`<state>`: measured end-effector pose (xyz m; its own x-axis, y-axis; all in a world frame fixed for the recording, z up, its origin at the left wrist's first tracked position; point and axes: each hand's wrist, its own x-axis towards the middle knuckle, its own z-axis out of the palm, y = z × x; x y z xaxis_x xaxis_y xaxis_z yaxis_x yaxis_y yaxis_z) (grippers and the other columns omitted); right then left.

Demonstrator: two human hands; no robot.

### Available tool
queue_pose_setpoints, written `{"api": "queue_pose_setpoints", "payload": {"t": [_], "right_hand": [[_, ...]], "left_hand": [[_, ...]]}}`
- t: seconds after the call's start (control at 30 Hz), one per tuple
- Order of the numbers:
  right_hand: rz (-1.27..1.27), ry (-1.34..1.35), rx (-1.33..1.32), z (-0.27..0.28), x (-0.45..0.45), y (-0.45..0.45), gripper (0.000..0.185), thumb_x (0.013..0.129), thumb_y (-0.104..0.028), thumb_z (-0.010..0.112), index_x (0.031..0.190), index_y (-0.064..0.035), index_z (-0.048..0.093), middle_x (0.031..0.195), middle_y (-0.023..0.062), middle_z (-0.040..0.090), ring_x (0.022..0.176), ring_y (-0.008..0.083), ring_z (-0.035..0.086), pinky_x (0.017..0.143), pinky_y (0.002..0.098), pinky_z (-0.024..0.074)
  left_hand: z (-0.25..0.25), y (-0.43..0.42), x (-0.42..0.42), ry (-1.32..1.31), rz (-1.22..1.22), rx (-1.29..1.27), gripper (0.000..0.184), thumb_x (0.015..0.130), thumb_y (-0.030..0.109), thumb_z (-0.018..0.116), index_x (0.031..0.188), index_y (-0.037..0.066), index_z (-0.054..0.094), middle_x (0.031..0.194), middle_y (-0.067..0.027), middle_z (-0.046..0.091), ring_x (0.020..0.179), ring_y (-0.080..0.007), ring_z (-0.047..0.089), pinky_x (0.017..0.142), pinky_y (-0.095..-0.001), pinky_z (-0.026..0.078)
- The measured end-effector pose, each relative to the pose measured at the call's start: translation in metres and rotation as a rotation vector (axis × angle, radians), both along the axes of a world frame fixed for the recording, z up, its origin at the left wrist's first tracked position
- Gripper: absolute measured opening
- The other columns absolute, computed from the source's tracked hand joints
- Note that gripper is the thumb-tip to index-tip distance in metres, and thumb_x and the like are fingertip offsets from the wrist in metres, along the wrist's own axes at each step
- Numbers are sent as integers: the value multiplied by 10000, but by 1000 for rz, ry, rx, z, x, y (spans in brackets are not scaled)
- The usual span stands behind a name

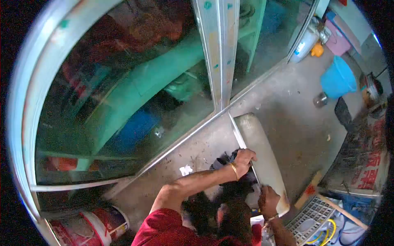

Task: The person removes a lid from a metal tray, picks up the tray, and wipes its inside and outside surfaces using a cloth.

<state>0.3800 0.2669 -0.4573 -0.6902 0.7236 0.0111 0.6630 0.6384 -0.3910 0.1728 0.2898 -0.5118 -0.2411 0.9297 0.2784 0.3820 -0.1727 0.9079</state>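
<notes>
A long pale slab-like piece (262, 151) with rounded corners lies on the floor before me, a thin white strip (238, 133) along its left edge. My left hand (245, 159), with a gold bangle at the wrist, is closed at that edge over crumpled black cloth (223, 161). Closer to my body, my right hand (269, 201) is curled against the slab's near end. Whatever its fingers hold is hidden. Dark shapes below my arms are hard to make out.
A glass partition with a metal frame (223, 61) rises at left. White scraps (186, 170) lie on the floor. A red-and-white bucket (94, 227) is at lower left, a blue bucket (338, 78) at upper right. A plastic crate (310, 217) and a printed sack (363, 164) stand at right.
</notes>
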Motion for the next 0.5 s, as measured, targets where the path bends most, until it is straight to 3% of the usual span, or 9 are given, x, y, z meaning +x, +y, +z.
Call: {"api": "queue_pose_setpoints", "payload": {"t": [0.03, 0.07, 0.2, 0.23, 0.27, 0.33, 0.4, 0.43, 0.5], "right_hand": [[18, -19, 34, 10, -2, -1, 199, 633, -48, 502, 831, -34, 490, 690, 131, 512, 559, 301, 514, 446, 404, 380], [39, -12, 111, 17, -3, 5, 209, 626, -42, 502, 835, -40, 493, 688, 121, 514, 564, 287, 522, 426, 386, 388], [80, -65, 24, 40, 6, 21, 204, 609, -54, 522, 812, -65, 512, 709, 91, 525, 595, 273, 526, 444, 382, 403], [90, -99, -76, 41, 14, 18, 336, 632, -104, 528, 966, -87, 502, 813, 99, 517, 720, 271, 526, 505, 400, 388], [113, -156, -136, 42, 19, 16, 320, 644, -139, 548, 957, -100, 496, 828, 104, 508, 716, 265, 525, 508, 388, 397], [125, -286, -162, 25, 28, 7, 301, 656, -162, 562, 942, -103, 489, 847, 97, 503, 702, 257, 527, 515, 381, 408], [112, -245, -42, -12, 34, 6, 308, 646, -162, 574, 934, -101, 484, 841, 97, 507, 698, 259, 532, 515, 387, 412], [102, -199, 87, -17, 41, 7, 316, 636, -163, 586, 926, -98, 479, 835, 98, 511, 694, 260, 537, 516, 392, 416], [89, -244, -37, -1, 42, 31, 303, 628, -128, 579, 912, -96, 477, 841, 120, 524, 664, 292, 538, 538, 415, 418]], "left_hand": [[11, -8, 0, 77, -1, -42, 153, 778, 138, 465, 649, 74, 517, 742, -21, 559, 802, -110, 507, 719, -337, 378], [11, -8, 3, 71, -6, -57, 153, 778, 138, 465, 649, 74, 517, 742, -21, 559, 802, -110, 507, 719, -337, 378], [41, -9, 1, -630, 82, -495, 158, 595, -44, 557, 640, 86, 481, 686, -51, 501, 724, -171, 485, 683, -347, 367], [44, -16, -2, -282, 58, -294, 170, 592, -53, 564, 649, 86, 483, 689, -58, 498, 723, -180, 483, 683, -349, 366], [42, -22, 3, 55, 18, -74, 183, 590, -61, 571, 659, 85, 485, 692, -64, 494, 722, -189, 482, 684, -351, 365], [-22, -34, 22, -86, -57, -261, 153, 616, -26, 590, 663, 80, 490, 677, -74, 499, 687, -208, 489, 667, -348, 375], [-21, -33, 25, -1211, 78, -523, 168, 635, -19, 606, 711, 82, 496, 663, -106, 508, 661, -263, 505, 625, -354, 394], [-11, -30, 26, -918, 63, -397, 158, 632, -23, 595, 712, 70, 495, 669, -112, 517, 658, -263, 515, 605, -350, 406], [14, -13, 28, -330, 28, -192, 153, 620, -29, 578, 719, 55, 496, 688, -117, 528, 660, -270, 525, 595, -351, 421]]}}
